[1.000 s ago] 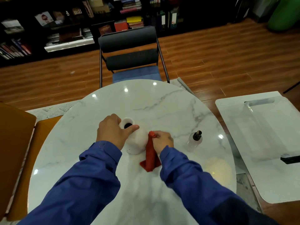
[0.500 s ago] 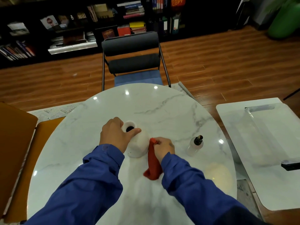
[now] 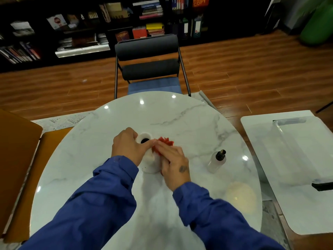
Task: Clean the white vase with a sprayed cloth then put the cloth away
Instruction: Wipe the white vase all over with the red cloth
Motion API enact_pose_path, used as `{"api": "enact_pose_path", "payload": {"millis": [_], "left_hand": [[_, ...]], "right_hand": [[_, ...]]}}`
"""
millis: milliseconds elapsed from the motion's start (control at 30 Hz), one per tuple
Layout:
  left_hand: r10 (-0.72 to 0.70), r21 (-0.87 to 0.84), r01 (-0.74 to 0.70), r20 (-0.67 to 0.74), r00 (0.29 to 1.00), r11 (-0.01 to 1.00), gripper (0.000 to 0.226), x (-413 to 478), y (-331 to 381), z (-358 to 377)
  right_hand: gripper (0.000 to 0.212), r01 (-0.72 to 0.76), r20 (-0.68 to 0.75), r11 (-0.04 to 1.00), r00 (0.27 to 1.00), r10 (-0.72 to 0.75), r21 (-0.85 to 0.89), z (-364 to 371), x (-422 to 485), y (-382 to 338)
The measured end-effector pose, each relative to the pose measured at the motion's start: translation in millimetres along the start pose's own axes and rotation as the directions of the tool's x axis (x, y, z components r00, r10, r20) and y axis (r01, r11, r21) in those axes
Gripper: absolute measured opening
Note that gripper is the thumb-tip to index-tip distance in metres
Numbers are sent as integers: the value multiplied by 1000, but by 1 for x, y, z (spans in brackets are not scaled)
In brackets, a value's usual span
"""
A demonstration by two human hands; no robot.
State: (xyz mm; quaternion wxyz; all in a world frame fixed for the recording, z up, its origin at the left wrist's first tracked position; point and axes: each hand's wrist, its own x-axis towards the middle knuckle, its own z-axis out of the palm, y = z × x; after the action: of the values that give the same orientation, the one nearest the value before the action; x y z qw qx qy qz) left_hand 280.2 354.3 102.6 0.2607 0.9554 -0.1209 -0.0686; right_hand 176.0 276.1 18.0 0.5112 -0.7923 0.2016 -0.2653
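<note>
A small white vase (image 3: 148, 164) with a dark round mouth stands near the middle of the round marble table (image 3: 189, 123). My left hand (image 3: 128, 147) grips its neck from the left, thumb across the rim. My right hand (image 3: 173, 162) lies flat over the red cloth (image 3: 164, 141) and presses it against the vase's right shoulder. Only the cloth's upper edge shows beyond my fingers. Much of the vase's body is hidden by both hands.
A clear spray bottle (image 3: 216, 161) with a black nozzle stands to the right of my right hand. A white side table (image 3: 266, 138) with a clear plastic bin (image 3: 288, 121) is at far right. A black chair (image 3: 149, 65) faces me across the table.
My right hand has lifted the cloth from hanging beside the vase and now presses it flat on the vase's upper right side. The left hand keeps its hold.
</note>
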Motion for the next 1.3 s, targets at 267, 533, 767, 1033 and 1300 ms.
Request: {"api": "enact_pose_path", "payload": {"millis": [267,533,767,1033,1300], "left_hand": [[-10,12,10,-2,1000,1000,56,0,-1,-1],[135,155,-148,91,987,977,65,9,-8,-14],[418,110,-492,391,820,864,59,15,-12,-31],[364,193,-418,260,894,888,44,10,-5,-26],[264,224,-295,158,951,929,52,14,0,-19]], "right_hand": [[41,79,49,985,996,-72,-154,-1,-10,-5],[34,-438,36,794,883,468,422,-35,-23,3],[34,-570,-121,660,705,698,489,-44,-14,24],[26,-608,-92,725,742,664,325,-24,27,29],[18,-556,-38,756,797,603,346,5,16,6]]}}
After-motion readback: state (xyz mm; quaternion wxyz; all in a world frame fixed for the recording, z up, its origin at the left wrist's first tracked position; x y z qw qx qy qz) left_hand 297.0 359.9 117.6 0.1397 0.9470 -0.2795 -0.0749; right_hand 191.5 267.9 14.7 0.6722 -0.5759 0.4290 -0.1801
